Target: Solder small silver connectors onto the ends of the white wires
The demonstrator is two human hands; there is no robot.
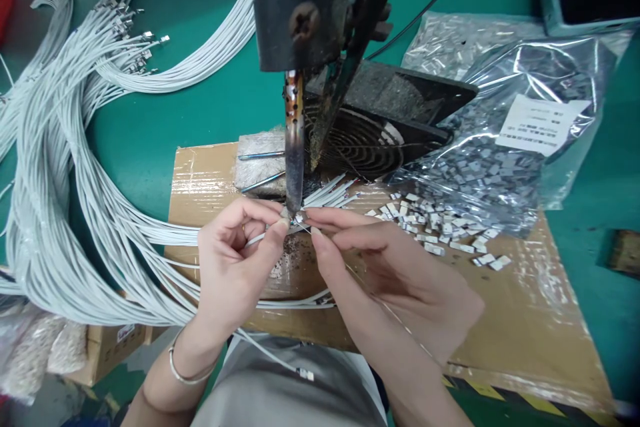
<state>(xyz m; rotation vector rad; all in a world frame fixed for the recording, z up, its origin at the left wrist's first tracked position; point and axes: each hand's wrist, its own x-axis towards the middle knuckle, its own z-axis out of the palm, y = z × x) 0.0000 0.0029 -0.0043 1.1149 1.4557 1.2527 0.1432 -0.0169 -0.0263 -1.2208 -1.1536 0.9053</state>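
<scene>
Under a fixed soldering iron (294, 147), its tip pointing down, my two hands meet. My left hand (240, 260) is closed, thumb and forefinger pinching the end of a white cable (257, 239). A small connector (299, 218) shows right at the iron's tip; fingers partly hide it. My right hand (385, 273) is also closed, pinching a thin solder wire (407, 328) that runs back below the palm. Trimmed white cable ends (333, 193) lie just behind the fingertips. Whether the tip touches the connector, I cannot tell.
A large bundle of white cables (45, 213) covers the left side. Loose small connectors (450, 230) lie right, before a plastic bag (565, 80) of similar parts. A black fan (365, 140) stands behind the iron. Cardboard (525, 320) lies beneath my hands.
</scene>
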